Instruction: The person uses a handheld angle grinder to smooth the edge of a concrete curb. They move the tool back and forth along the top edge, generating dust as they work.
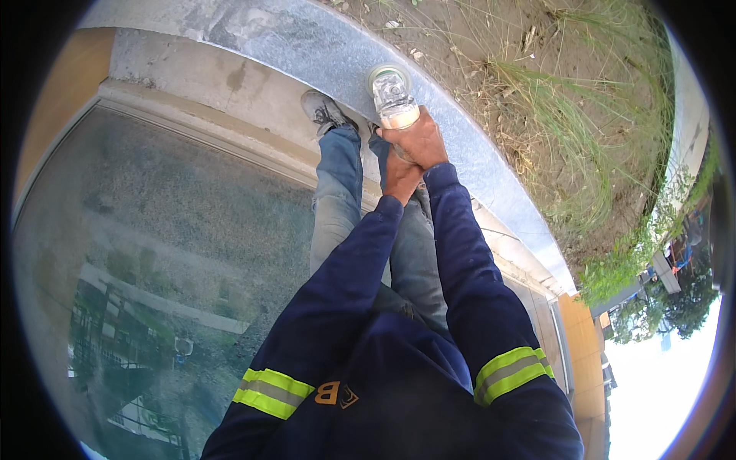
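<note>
A dust-covered angle grinder [392, 93] lies with its round disc flat against the top of a curved grey concrete ledge [322, 54]. My right hand [425, 142] is closed around the grinder's body, just behind its pale collar. Tucked close below it, my left hand [402, 179] is also closed on the tool's rear part. That rear part is mostly hidden by my hands and wrists. Both arms reach forward together in dark blue sleeves with yellow-green reflective bands.
Beyond the ledge is bare soil with dry grass [552, 115]. My shoe [326, 111] stands on a concrete strip [207, 80] on the near side. To the left a large dusty glass pane [176, 253] reflects buildings. An orange-tan wall panel [65, 100] borders it.
</note>
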The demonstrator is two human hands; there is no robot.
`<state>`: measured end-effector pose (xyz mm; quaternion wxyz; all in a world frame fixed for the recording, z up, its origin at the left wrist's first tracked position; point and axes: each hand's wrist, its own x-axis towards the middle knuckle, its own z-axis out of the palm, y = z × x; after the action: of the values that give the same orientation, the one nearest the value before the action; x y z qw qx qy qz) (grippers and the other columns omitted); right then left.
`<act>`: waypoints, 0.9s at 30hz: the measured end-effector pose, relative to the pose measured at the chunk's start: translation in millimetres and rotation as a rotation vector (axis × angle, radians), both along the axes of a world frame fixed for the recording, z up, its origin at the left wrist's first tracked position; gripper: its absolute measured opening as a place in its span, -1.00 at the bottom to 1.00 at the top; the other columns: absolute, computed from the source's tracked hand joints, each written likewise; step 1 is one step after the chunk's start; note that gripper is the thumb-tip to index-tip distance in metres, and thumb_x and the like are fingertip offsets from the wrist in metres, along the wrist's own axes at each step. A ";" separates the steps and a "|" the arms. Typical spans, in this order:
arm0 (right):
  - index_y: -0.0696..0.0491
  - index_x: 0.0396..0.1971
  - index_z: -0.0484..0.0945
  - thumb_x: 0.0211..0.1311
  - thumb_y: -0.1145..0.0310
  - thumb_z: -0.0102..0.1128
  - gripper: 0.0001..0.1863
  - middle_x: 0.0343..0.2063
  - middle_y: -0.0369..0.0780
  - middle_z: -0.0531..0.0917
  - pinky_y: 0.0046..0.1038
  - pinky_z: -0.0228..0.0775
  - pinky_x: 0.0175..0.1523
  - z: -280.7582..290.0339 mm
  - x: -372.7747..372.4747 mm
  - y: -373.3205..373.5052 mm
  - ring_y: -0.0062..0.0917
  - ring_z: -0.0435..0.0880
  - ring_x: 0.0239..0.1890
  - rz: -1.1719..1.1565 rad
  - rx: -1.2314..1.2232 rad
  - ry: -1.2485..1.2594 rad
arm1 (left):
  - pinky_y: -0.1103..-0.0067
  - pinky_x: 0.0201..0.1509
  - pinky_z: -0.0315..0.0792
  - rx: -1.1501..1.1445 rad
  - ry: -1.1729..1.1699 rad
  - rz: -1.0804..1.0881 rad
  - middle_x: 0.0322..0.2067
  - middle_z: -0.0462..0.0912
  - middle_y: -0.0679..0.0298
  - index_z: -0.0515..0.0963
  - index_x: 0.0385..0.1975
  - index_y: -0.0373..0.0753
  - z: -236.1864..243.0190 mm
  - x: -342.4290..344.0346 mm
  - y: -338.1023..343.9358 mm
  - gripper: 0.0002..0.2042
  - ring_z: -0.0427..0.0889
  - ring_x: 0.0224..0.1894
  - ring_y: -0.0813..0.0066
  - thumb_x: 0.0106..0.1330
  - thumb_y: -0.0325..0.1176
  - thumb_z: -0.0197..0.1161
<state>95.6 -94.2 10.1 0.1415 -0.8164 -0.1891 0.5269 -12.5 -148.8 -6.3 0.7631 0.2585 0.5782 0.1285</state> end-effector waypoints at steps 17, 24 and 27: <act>0.28 0.07 0.53 -0.23 -0.14 0.70 -0.03 -0.10 0.16 0.77 -0.09 0.58 0.17 -0.2 -12.0 -11.6 0.08 0.77 0.04 0.097 -0.048 0.040 | 0.41 0.33 0.52 -0.094 0.000 0.066 0.24 0.57 0.18 0.29 0.40 -0.26 4.1 -18.0 -20.4 -0.24 0.61 0.26 0.29 0.22 -0.44 0.56; 0.28 0.08 0.54 -0.19 -0.06 0.71 -0.08 -0.08 0.15 0.78 -0.12 0.61 0.14 2.7 22.9 -2.0 0.02 0.79 0.03 -0.021 0.021 -0.004 | 0.42 0.31 0.51 0.018 0.038 -0.015 0.19 0.60 0.20 0.30 0.41 -0.24 6.1 28.6 8.2 -0.23 0.62 0.23 0.36 0.20 -0.45 0.56; 0.26 0.08 0.55 -0.21 -0.08 0.70 -0.07 -0.09 0.15 0.78 -0.12 0.60 0.15 -8.2 15.1 16.6 0.03 0.78 0.04 0.023 0.061 -0.012 | 0.42 0.30 0.52 0.013 -0.006 0.037 0.18 0.62 0.20 0.31 0.40 -0.25 -1.0 19.2 28.4 -0.28 0.64 0.22 0.36 0.24 -0.44 0.52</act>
<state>110.7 -77.6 1.9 0.1592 -0.8127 -0.2152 0.5175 6.6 -120.5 -7.3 0.7606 0.2524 0.5797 0.1471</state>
